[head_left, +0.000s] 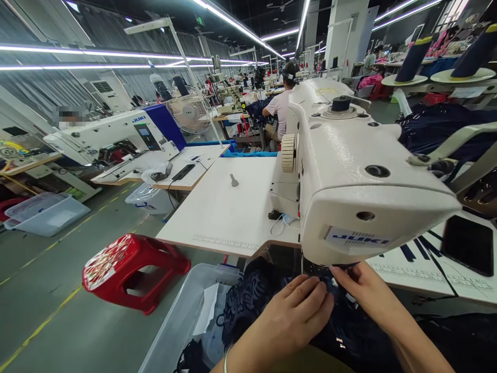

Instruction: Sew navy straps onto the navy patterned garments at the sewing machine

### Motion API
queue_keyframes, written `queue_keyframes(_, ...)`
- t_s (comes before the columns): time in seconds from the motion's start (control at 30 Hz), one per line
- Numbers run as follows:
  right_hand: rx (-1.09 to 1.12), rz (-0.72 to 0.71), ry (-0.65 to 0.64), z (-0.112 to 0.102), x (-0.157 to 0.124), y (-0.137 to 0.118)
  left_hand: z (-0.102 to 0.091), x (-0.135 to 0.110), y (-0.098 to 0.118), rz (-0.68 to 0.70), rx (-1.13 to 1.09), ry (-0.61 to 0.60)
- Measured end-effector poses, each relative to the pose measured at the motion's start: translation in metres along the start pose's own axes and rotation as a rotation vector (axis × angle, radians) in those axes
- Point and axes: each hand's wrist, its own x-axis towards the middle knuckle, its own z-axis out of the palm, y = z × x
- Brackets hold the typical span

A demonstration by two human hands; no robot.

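Left hand [301, 305] bunches and right hand [363, 285] pinches the dark navy fabric [347, 336] directly below the head of the Juki sewing machine [349, 171]; cloth looks soft, light, limp, likely to slump, so best held taut by its edge under that head.

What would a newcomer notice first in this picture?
The big white sewing machine fills the right half, its head jutting toward the viewer. Just below it, the left hand and right hand meet on dark fabric. A red stool stands out on the grey floor at lower left.
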Motion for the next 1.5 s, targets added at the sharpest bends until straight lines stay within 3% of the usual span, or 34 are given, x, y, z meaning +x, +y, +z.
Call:
queue_keyframes(0.2,0.010,-0.062,0.043,-0.001,0.003,0.001,0.002,0.000,0.002,-0.037,-0.017,-0.044)
queue_keyframes(0.87,-0.002,0.013,-0.057,-0.005,0.001,-0.007,-0.005,0.007,-0.004,-0.056,-0.060,-0.053)
queue_keyframes(1.1,0.131,-0.007,0.170,0.009,-0.017,-0.005,-0.003,0.012,-0.004,-0.114,-0.063,-0.085)
queue_keyframes(1.23,0.086,-0.061,0.132,0.013,-0.017,-0.004,0.001,0.013,0.005,-0.114,0.011,-0.095)
queue_keyframes(1.4,-0.041,-0.049,0.160,0.008,0.005,-0.009,0.008,0.015,0.022,-0.127,0.250,-0.083)
queue_keyframes(1.5,-0.151,-0.085,0.082,0.000,0.018,-0.012,0.013,0.019,0.029,-0.142,0.337,-0.090)
